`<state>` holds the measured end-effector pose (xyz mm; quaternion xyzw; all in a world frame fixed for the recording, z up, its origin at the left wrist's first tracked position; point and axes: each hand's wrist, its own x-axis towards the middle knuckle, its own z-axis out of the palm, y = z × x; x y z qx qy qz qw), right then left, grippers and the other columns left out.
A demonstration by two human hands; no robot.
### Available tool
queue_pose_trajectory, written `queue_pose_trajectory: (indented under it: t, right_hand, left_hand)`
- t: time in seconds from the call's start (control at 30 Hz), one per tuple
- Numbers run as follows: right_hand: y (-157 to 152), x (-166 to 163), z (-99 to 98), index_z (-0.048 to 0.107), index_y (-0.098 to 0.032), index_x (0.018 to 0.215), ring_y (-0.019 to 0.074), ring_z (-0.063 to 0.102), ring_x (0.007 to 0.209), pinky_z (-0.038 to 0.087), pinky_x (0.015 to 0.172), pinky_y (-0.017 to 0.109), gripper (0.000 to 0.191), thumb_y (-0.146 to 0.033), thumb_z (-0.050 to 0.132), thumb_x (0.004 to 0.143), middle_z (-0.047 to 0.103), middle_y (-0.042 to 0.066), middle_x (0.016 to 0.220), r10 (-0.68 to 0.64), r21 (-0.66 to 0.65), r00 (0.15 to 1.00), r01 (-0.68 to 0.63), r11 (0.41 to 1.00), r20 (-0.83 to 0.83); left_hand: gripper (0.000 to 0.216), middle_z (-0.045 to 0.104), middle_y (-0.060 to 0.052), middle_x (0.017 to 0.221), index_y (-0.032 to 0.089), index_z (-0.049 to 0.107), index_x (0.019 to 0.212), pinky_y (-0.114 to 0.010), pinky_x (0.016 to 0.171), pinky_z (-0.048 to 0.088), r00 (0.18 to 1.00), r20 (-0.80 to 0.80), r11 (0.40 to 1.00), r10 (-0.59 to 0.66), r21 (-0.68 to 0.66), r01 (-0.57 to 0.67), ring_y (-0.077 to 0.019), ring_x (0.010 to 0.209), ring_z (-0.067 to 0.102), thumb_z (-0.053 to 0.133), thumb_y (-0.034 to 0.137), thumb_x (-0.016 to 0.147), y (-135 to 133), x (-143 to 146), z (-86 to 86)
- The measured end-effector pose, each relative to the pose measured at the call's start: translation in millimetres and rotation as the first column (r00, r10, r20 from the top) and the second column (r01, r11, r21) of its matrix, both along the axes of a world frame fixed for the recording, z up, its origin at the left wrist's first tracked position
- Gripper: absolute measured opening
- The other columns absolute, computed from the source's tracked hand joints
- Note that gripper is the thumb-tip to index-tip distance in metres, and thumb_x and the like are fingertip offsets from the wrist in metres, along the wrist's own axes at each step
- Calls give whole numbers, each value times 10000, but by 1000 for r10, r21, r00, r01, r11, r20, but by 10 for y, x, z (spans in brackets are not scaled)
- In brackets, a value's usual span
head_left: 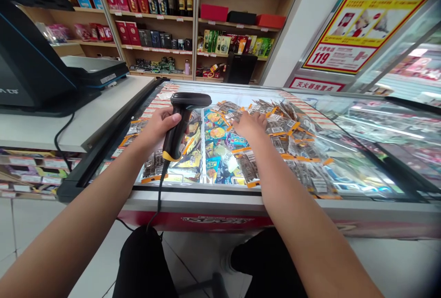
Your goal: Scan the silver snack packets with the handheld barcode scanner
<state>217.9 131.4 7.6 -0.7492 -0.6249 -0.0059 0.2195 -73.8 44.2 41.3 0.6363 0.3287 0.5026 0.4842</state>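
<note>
A black barcode scanner (181, 126) with a yellow-tipped handle stands upright in my left hand (160, 126), its head over the freezer's glass top and its cable hanging down in front. My right hand (251, 123) reaches onto a pile of clear snack packets (279, 126) with orange edges, fingers stretched out and touching the packets. More of these packets (155, 165) lie below and left of the scanner. Through the glass, blue and yellow ice-cream wrappers (217, 132) show between my hands.
A white counter (103, 109) with a black point-of-sale machine (31, 68) is on the left. Shelves of bottles and boxes (151, 18) stand behind. The freezer's front edge (206, 199) is close to my knees. A red-and-yellow sign (354, 27) hangs at right.
</note>
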Motion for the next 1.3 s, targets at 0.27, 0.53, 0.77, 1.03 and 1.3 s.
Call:
queue_pose_trajectory:
  t: [0.27,0.53,0.77,1.03,1.3]
  right_hand:
    - [174,18,15,644,-136,1291,467,479,1382,370,1154,605,715,-387,958,699,558,257,1410,-3,35,996,6,999,-87]
    - [-84,-118,270,625,-212,1360,223,673,933,545,906,375,492,-131,694,880,657,97,1233,390,244,811,-310,919,-437]
    - [-150,-266,306,715,-214,1130,198,657,870,526,806,317,227,-201,635,918,715,36,967,491,258,686,-421,870,-536]
    - [-99,-279,248,708,-215,1266,199,696,917,547,786,301,362,-214,648,908,753,62,1088,484,220,695,-439,871,-532]
    - [-201,-411,222,667,-133,1356,221,753,823,618,764,346,512,-128,798,861,776,118,1040,233,-57,626,-407,912,-744]
  left_hand:
    - [575,760,-84,701,168,662,862,-261,493,565,996,-40,996,-85,-3,85,-180,537,681,830,691,690,32,-5,-22]
    - [547,748,-67,743,176,674,826,-281,543,583,994,-68,996,-86,19,87,-194,599,706,848,675,688,-14,7,-1]
    - [563,723,-60,728,169,684,854,-283,545,571,993,-81,995,-86,35,89,-193,603,696,838,690,708,-25,-16,-8]
    - [540,730,-58,723,171,685,868,-269,527,557,991,-115,997,-66,38,71,-176,577,673,819,680,749,23,-50,-62]
    - [639,741,-44,688,165,652,922,-242,444,542,999,45,999,-23,26,22,-146,471,638,842,729,690,36,-27,-11]
